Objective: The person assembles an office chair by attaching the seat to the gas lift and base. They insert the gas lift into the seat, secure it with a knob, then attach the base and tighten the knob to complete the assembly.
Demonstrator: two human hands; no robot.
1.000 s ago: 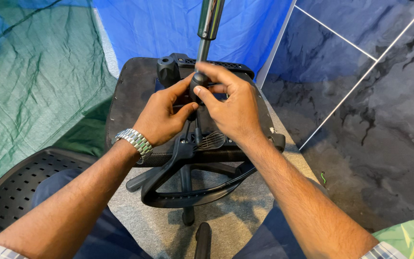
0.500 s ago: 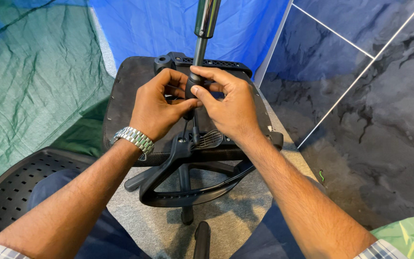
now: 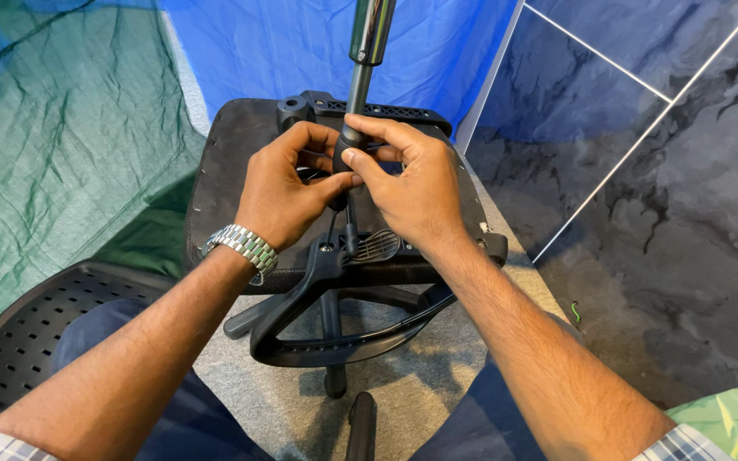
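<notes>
Screwdriver handle (image 3: 348, 147) pinched between both hands' fingers (image 3: 360, 166) over chair underside (image 3: 241, 145)

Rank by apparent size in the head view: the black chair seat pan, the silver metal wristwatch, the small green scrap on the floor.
1. Black chair seat pan, largest by far.
2. Silver metal wristwatch on the left wrist.
3. Small green scrap on the floor, smallest, though it lies farther from the camera.

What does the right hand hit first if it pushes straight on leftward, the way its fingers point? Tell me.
The right hand would first meet the black screwdriver handle it already grips, then probably the left hand right behind it.
</notes>
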